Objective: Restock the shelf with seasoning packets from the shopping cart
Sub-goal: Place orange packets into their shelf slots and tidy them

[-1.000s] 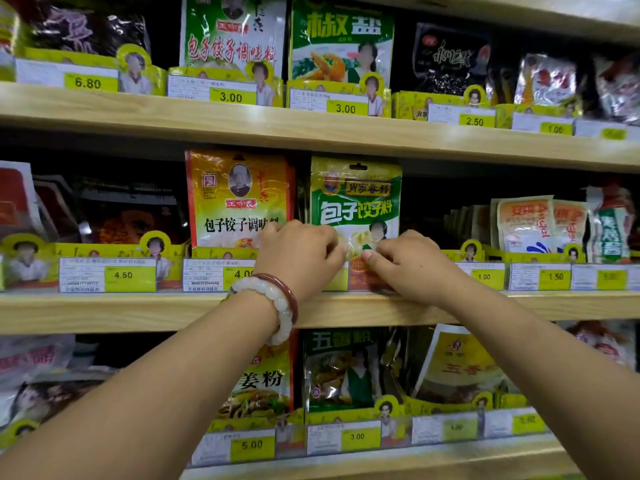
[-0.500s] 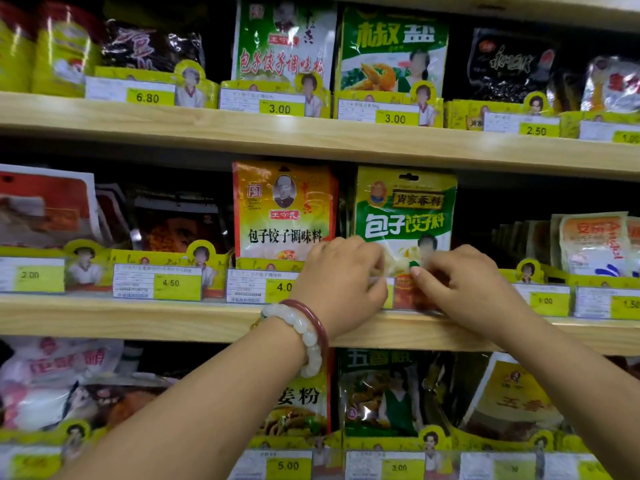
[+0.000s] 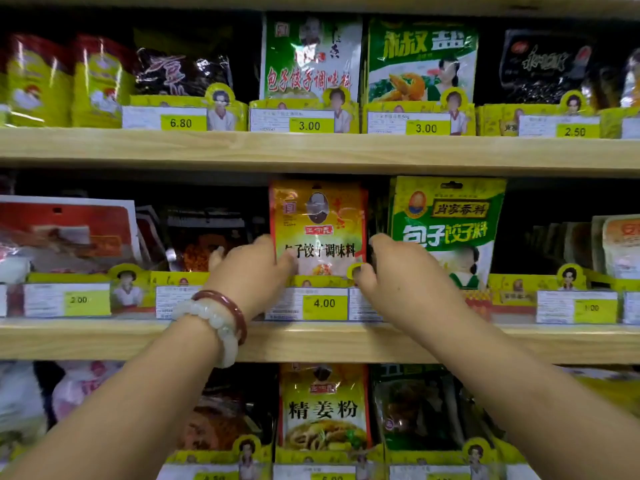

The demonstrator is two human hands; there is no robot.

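An orange-yellow seasoning packet (image 3: 318, 220) stands upright at the front of the middle shelf (image 3: 104, 341), behind the 4.00 price tag (image 3: 323, 303). My left hand (image 3: 249, 271) grips its lower left edge, thumb on the front and fingers behind. On the lower right edge my right hand (image 3: 394, 271) holds it the same way, its fingers in the gap beside a green packet (image 3: 446, 220). The shopping cart is out of view.
Rows of other seasoning bags fill the upper shelf (image 3: 311, 150) and the lower shelf, each behind yellow price holders. A red packet (image 3: 65, 230) lies at the middle shelf's left. My left wrist wears two bracelets (image 3: 218, 317).
Both hands have left the bottom of the green packet and moved left to either side of the orange-yellow packet. The camera has come closer to the shelf.
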